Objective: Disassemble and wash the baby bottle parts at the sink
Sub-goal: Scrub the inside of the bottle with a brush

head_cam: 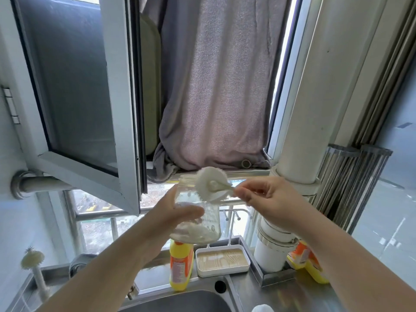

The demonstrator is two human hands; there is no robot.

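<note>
- Fingers of my left hand [177, 212] curl round one clear, cylindrical baby bottle [198, 218], held above the steel sink [180, 300].
- My right hand [267, 199] pinches the thin handle of one white, round, bristly brush [210, 184] at the bottle's mouth.
- Two yellow plastic bottles [180, 266] stand on the metal surface [290, 296].

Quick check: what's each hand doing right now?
Left hand: grips the clear plastic baby bottle.
Right hand: pinches the white round-headed bottle brush by its handle.

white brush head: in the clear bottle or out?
Out. White brush head sits beside the clear bottle's open mouth; right hand pinches its handle.
</note>
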